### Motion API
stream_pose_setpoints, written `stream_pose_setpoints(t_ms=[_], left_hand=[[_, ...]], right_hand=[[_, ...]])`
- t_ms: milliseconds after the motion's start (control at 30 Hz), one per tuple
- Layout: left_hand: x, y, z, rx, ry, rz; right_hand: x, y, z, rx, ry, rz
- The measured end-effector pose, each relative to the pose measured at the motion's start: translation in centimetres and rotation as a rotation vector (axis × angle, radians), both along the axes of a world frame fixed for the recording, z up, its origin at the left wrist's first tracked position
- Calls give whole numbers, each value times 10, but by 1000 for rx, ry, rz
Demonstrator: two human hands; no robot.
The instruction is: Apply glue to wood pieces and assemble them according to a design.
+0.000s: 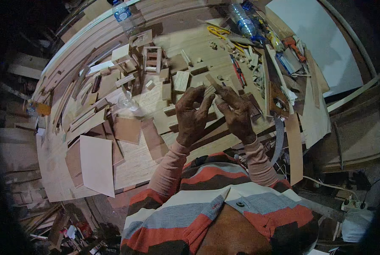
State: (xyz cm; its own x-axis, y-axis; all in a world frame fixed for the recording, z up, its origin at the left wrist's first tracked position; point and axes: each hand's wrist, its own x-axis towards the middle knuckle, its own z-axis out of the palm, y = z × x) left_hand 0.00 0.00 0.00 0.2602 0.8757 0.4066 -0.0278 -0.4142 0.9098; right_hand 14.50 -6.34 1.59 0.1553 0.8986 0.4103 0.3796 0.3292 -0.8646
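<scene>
So on my feed, the left grip (191, 114) has a small block (210, 90) pinched at its fingertips, just above the middle of the frame. The right grip (238, 111) looks closed on a thin strip (211, 79), its long axis slanting toward the upper left, so its free end sits just above the block. I can't tell if they're touching. The block lies up and right of the left grip, up and left of the right; left's nearer. I reckon that slant is what matters.
</scene>
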Motion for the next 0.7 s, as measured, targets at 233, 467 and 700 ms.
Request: stream_pose_setpoints(t_ms=[233, 467, 700], left_hand=[[-14, -5, -18, -50, -15, 62], [-26, -3, -31, -19, -26, 220], [-91, 4, -38, -118, -4, 416]], right_hand=[[-15, 2, -11, -3, -38, -17], [-18, 4, -12, -110, -100, 87], [-24, 32, -20, -360, -116, 92]])
